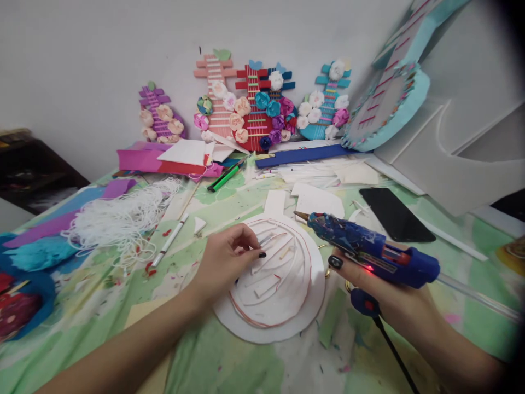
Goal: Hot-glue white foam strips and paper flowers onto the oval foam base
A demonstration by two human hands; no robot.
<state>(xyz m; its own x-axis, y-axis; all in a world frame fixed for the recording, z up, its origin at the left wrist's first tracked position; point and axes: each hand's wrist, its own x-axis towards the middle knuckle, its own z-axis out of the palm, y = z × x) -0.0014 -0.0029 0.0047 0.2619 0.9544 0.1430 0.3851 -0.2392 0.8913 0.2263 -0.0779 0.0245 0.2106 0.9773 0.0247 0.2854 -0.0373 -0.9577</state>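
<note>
While my left hand (229, 253) pinches a thin white strip (268, 239) onto the white guitar-shaped foam cutout (274, 279) at table centre, my right hand (369, 279) is clamped around the blue hot glue gun (369, 249), nozzle aimed left above the cutout. I judge it best to keep the strip flat, dot glue sparingly and keep fingertips clear of the nozzle. No containers appear; a black phone (396, 214) lies nearby.

A single head-worn camera looks forward and down across the tabletop (254, 372) from its near edge, close above the left hand (223, 262) and right hand (389, 295), facing the wall (82, 65) along the far edge.
</note>
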